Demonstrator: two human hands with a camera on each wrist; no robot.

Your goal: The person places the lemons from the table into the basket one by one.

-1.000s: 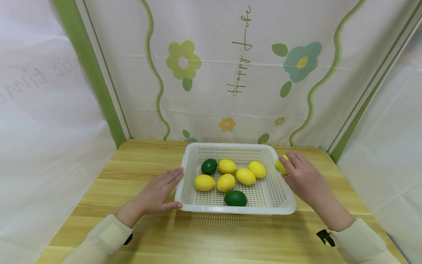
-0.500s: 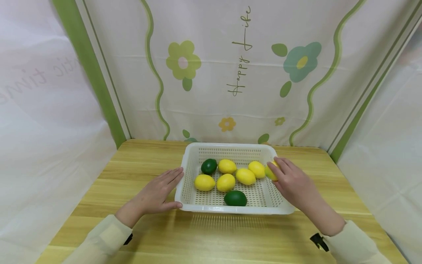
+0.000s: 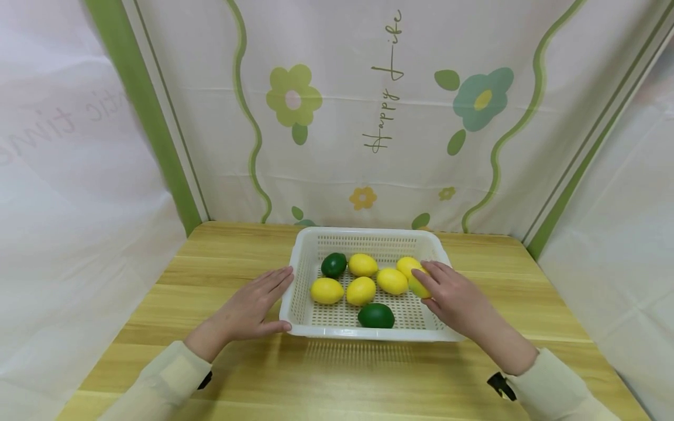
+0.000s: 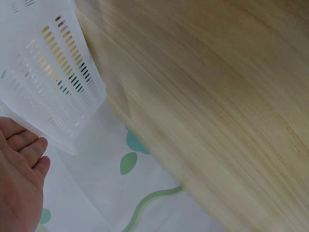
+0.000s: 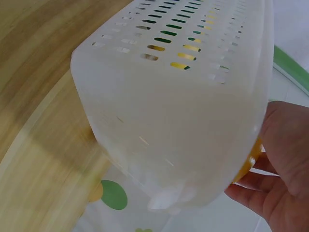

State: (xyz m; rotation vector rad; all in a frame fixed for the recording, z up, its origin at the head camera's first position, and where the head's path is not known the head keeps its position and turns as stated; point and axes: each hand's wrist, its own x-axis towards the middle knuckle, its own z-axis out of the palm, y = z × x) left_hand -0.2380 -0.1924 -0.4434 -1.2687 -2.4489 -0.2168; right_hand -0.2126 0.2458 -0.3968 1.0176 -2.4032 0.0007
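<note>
In the head view, a white plastic basket [image 3: 342, 333] with slotted walls stands on the table. My left hand [image 3: 253, 307] rests against its left rim, fingers straight and thumb at the near corner. My right hand [image 3: 453, 298] reaches over the right rim, gripping a yellow lemon [image 3: 419, 286] with a greenish patch, inside the basket's right part. Just beyond that lemon lies another lemon [image 3: 406, 264], partly covered by it. Several more yellow lemons [image 3: 360, 291] lie on the basket floor. A dark green fruit [image 3: 334, 265] sits at the back left and a second dark green fruit [image 3: 376, 316] near the front wall.
The wooden table [image 3: 237, 380] extends around the basket on all sides. Behind it hangs a pale curtain [image 3: 326, 158] printed with flowers, and similar sheets close off both sides. A dark wrist device [image 3: 501, 386] shows at the right sleeve.
My right hand has carried the lemon leftward from over the right rim down into the basket, beside the other lemons. The left hand stays at the left rim.
</note>
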